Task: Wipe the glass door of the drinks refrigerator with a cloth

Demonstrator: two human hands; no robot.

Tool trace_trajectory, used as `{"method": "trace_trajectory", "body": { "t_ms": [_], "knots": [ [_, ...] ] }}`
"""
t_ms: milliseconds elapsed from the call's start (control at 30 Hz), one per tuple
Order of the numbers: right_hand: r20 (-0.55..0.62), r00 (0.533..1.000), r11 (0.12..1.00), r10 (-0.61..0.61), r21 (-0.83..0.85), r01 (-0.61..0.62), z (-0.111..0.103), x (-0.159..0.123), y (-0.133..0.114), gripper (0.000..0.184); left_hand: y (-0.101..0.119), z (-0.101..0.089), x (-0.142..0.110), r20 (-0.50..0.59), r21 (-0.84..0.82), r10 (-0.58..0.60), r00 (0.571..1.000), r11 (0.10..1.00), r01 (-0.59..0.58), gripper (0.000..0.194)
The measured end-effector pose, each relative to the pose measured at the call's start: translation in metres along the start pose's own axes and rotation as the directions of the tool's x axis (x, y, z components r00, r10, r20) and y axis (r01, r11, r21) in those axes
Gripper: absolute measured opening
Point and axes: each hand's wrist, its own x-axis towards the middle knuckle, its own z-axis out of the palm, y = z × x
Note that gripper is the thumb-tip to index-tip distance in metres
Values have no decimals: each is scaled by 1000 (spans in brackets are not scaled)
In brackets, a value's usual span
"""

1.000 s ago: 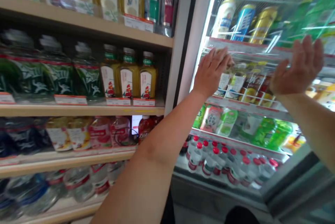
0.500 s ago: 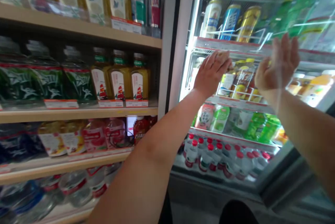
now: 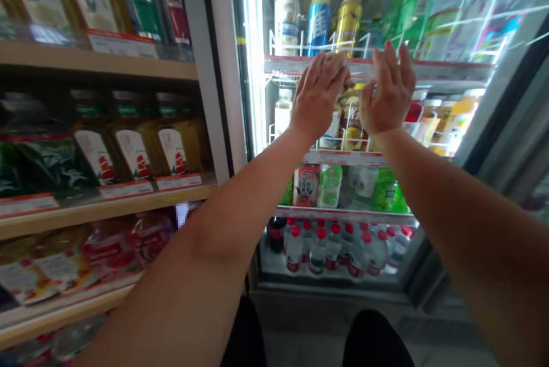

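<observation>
Left hand: left hand (image 3: 315, 98) at 1 o'clock, palm down, fingers close together; blurred tan patch by the fingertips, can't tell if held.
Right hand: right hand (image 3: 388, 98) at 2 o'clock, raised wide, fingers up, nothing seen in it.
Nearest stock: clear bottle with yellow contents (image 3: 352, 127) at 2 o'clock, between and below the hands; blue metal can (image 3: 318, 24) and gold metal can (image 3: 349, 15) at 1 o'clock, upright above.
Shelf edge: grey shelf edge with red trim (image 3: 446, 70), just under the cans; contact with fingers unclear. A low forward push could likely knock knuckles on it.
Cans: fingers coming in high may tip one, as they are tall and narrow.
Yellow bottle: partly hidden by the hands, so easy to misjudge depth and nudge its neighbours.
Green bottle: tall green plastic bottle (image 3: 418, 7), 2 o'clock, above right hand; an upward sweep may topple it.
Lower rows: red-capped clear plastic bottles (image 3: 318, 252), 5 o'clock, close-packed; a dropped can might scatter them.
</observation>
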Motion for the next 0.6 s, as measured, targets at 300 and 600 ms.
{"method": "trace_trajectory", "body": {
  "t_ms": [300,600],
  "knots": [
    [28,1000,995,3,95,-6,-2,-2,-2,61,8,-7,44,-30,133,-122,992,983,125,53],
    [31,999,992,41,122,-44,0,0,-1,59,5,-1,102,172,84,111,979,988,-127,50]
  ]
}}
